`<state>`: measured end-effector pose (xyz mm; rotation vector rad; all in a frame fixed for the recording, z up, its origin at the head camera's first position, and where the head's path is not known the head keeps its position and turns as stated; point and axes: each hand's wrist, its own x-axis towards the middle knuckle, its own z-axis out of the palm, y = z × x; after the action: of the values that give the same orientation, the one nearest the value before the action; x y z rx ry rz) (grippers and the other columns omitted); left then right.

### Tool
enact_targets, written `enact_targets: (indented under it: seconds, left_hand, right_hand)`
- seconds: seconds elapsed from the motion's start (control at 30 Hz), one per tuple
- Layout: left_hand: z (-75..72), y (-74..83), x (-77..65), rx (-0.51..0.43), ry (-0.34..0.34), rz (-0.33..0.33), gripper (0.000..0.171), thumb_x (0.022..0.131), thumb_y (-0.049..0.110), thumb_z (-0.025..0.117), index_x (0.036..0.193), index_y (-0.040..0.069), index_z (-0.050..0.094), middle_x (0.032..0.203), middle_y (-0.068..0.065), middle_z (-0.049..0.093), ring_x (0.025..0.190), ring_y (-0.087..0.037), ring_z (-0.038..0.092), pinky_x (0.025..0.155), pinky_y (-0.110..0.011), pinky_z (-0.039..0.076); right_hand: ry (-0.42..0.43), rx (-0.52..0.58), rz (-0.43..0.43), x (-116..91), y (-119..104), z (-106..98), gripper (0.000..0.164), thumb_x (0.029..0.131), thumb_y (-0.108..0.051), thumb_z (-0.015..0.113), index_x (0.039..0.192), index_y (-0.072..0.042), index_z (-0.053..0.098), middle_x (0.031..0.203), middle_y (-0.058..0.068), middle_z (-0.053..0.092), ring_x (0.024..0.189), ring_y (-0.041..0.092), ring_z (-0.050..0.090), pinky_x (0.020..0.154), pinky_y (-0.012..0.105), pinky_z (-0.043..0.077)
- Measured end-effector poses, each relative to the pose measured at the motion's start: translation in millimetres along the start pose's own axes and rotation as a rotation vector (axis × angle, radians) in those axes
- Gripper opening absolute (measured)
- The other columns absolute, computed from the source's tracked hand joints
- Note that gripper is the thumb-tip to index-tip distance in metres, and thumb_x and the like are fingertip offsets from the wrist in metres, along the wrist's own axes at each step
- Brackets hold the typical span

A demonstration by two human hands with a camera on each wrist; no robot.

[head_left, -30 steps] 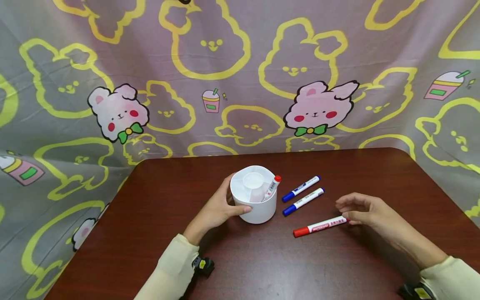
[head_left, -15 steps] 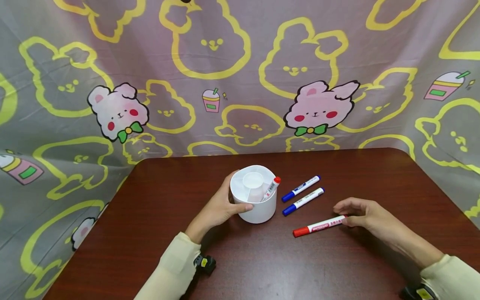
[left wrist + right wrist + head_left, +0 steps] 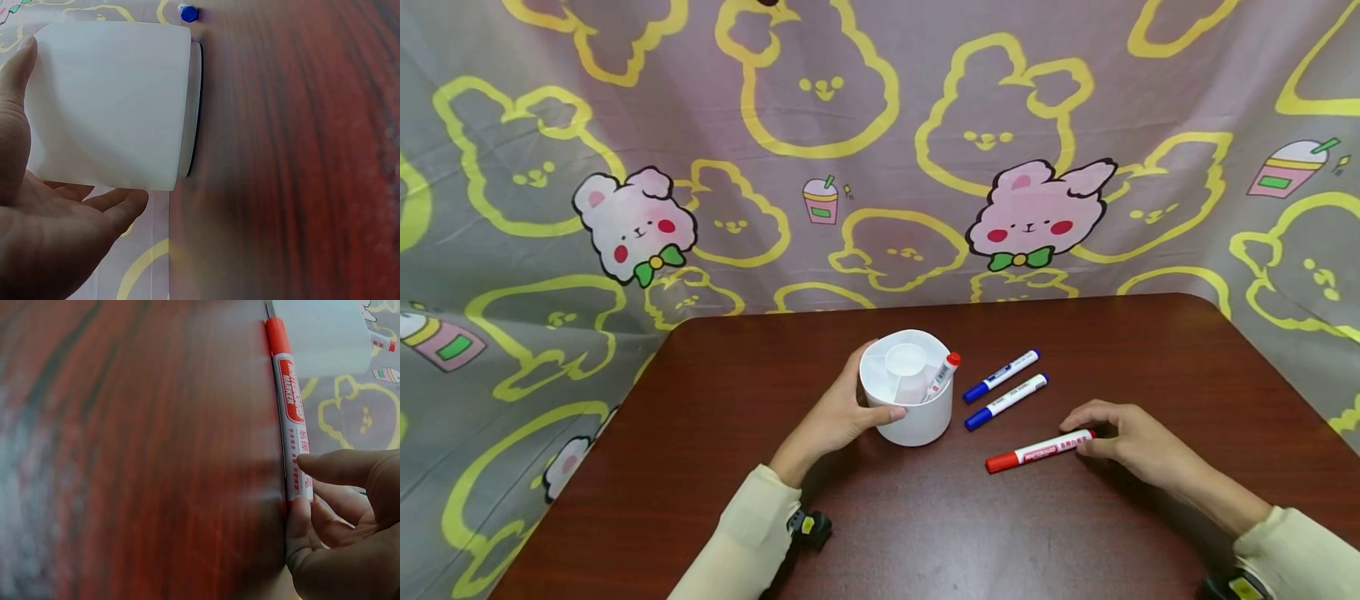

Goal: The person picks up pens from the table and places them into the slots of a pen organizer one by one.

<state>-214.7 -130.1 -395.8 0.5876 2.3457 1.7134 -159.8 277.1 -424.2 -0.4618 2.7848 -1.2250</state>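
Observation:
My left hand (image 3: pixel 829 417) grips the side of a white round organizer cup (image 3: pixel 917 427), thumb at the front and fingers behind. Divided compartments surround a round centre well, and a red-capped marker (image 3: pixel 942 379) leans in one of them. To the right, a red whiteboard marker (image 3: pixel 1037 452) lies on the table, its cap pointing left. At its right end my right hand (image 3: pixel 1138 442) pinches the barrel between thumb and fingers; in the right wrist view the fingertips (image 3: pixel 307 464) touch the marker's body. Two blue-capped markers (image 3: pixel 1002 377) (image 3: pixel 1007 402) lie beside the cup.
The dark brown wooden table (image 3: pixel 925 533) has a rounded far edge close to a hanging cloth (image 3: pixel 880 183) printed with yellow outlines and pink bears. Each wrist wears a small black device (image 3: pixel 810 528).
My right hand has moved slightly left and lower, its fingers closing around the end of the red marker. The left hand and cup have stayed in place.

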Motion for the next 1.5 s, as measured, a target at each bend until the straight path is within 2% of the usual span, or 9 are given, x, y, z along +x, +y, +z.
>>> enact_targets:
  seconds: [0.3, 0.57, 0.73, 0.87, 1.0, 1.2, 1.33, 1.5]
  left_hand:
    - [-0.4, -1.6, 0.3, 0.0, -0.007, 0.022, 0.104, 0.084, 0.012, 0.089, 0.164, 0.018, 0.023, 0.159, -0.009, 0.043, 0.143, -0.027, 0.044, 0.12, -0.05, 0.035]
    - [-0.9, -1.2, -1.3, 0.012, -0.005, 0.014, 0.103, 0.084, 0.014, 0.089, 0.164, 0.019, 0.023, 0.16, -0.008, 0.042, 0.147, -0.026, 0.04, 0.123, -0.051, 0.031]
    - [-0.9, -1.2, -1.8, 0.006, -0.002, 0.003, 0.103, 0.084, 0.013, 0.089, 0.164, 0.019, 0.023, 0.16, -0.009, 0.042, 0.145, -0.027, 0.043, 0.12, -0.049, 0.037]
    - [-1.3, -0.7, -1.8, -0.019, 0.002, 0.0, 0.103, 0.085, 0.008, 0.087, 0.164, 0.017, 0.023, 0.159, -0.01, 0.042, 0.144, -0.028, 0.046, 0.118, -0.048, 0.041]
    - [-2.0, 0.0, -1.5, -0.053, 0.0, 0.013, 0.101, 0.085, 0.002, 0.085, 0.163, 0.014, 0.023, 0.159, -0.012, 0.042, 0.149, -0.029, 0.043, 0.121, -0.049, 0.039]
    - [-4.7, 1.8, -3.6, -0.05, 0.008, 0.016, 0.097, 0.087, 0.003, 0.084, 0.163, 0.01, 0.025, 0.161, -0.015, 0.041, 0.151, -0.035, 0.043, 0.123, -0.052, 0.037]
    - [-7.2, 1.6, -4.7, -0.042, 0.007, 0.008, 0.096, 0.087, 0.005, 0.084, 0.163, 0.009, 0.026, 0.162, -0.016, 0.04, 0.15, -0.037, 0.044, 0.121, -0.051, 0.039]
    - [-9.2, -0.2, -5.4, -0.049, 0.007, 0.002, 0.094, 0.087, 0.003, 0.084, 0.163, 0.011, 0.028, 0.162, -0.015, 0.042, 0.146, -0.035, 0.049, 0.118, -0.05, 0.043]
  right_hand:
    - [0.026, -0.029, -0.027, 1.6, -2.8, 3.4, 0.014, 0.086, -0.007, 0.082, 0.097, -0.017, 0.078, 0.11, 0.001, 0.07, 0.101, -0.006, 0.055, 0.085, 0.019, 0.044]
    - [0.012, -0.046, -0.023, 0.6, -3.1, 3.2, 0.012, 0.088, -0.009, 0.081, 0.094, -0.018, 0.076, 0.107, -0.002, 0.07, 0.099, -0.005, 0.056, 0.084, 0.02, 0.045]
    - [-0.009, -0.028, -0.006, 0.4, -4.2, 1.7, 0.01, 0.09, -0.01, 0.08, 0.096, -0.016, 0.076, 0.105, -0.003, 0.071, 0.097, -0.004, 0.055, 0.082, 0.021, 0.044]
    - [-0.041, 0.034, 0.031, -0.6, -5.8, -0.9, 0.009, 0.092, -0.011, 0.078, 0.1, -0.013, 0.075, 0.097, -0.005, 0.069, 0.09, -0.002, 0.053, 0.075, 0.022, 0.042]
    - [-0.067, 0.12, 0.079, -0.8, -7.2, -4.8, 0.012, 0.094, -0.012, 0.076, 0.105, -0.009, 0.074, 0.089, -0.005, 0.064, 0.079, 0.003, 0.051, 0.064, 0.024, 0.042]
    - [-0.098, 0.191, 0.12, -0.9, -7.6, -9.2, 0.02, 0.095, -0.014, 0.075, 0.112, -0.004, 0.073, 0.089, -0.002, 0.064, 0.075, 0.009, 0.054, 0.061, 0.026, 0.046]
    - [-0.101, 0.24, 0.103, -0.1, -7.2, -11.3, 0.02, 0.096, -0.011, 0.073, 0.113, -0.001, 0.072, 0.079, -0.004, 0.063, 0.067, 0.012, 0.057, 0.058, 0.028, 0.048]
    - [-0.087, 0.274, 0.073, 0.3, -6.3, -11.4, 0.018, 0.097, -0.009, 0.072, 0.112, 0.0, 0.071, 0.077, -0.005, 0.064, 0.067, 0.013, 0.058, 0.057, 0.028, 0.049]
